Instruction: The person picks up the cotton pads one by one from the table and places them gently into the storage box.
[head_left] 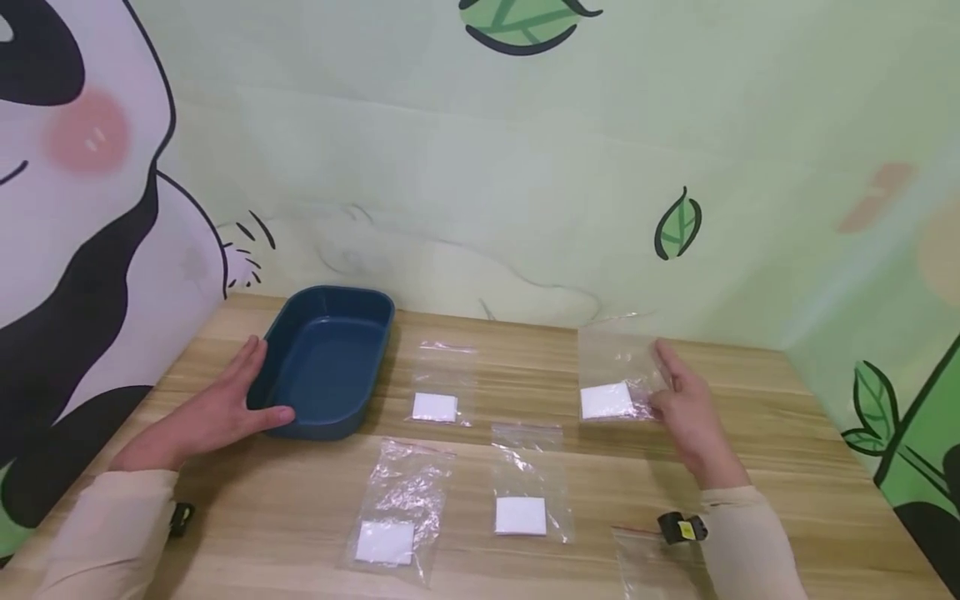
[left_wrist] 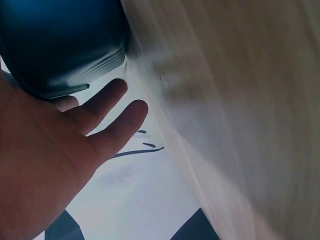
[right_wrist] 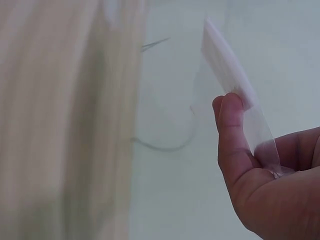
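Observation:
My right hand (head_left: 690,408) pinches the right edge of a clear zip bag (head_left: 618,354), raised above the table. A white rectangular piece (head_left: 606,401) shows at the bottom of this bag; the right wrist view has the bag (right_wrist: 232,70) edge-on between thumb and fingers. At the left, my left hand (head_left: 217,412) rests against a dark blue rectangular tray (head_left: 363,417), with its fingers (left_wrist: 112,95) extended along the side and the thumb at the near left corner. The inside of the tray holds nothing visible.
Several similar bags lie flat: one right of the tray (head_left: 444,367), two nearer the front, left (head_left: 408,492) and middle (head_left: 528,475). Another bag (head_left: 637,567) is partly under the right forearm. A printed wall covering (head_left: 450,167) rises behind the wooden table (head_left: 262,533).

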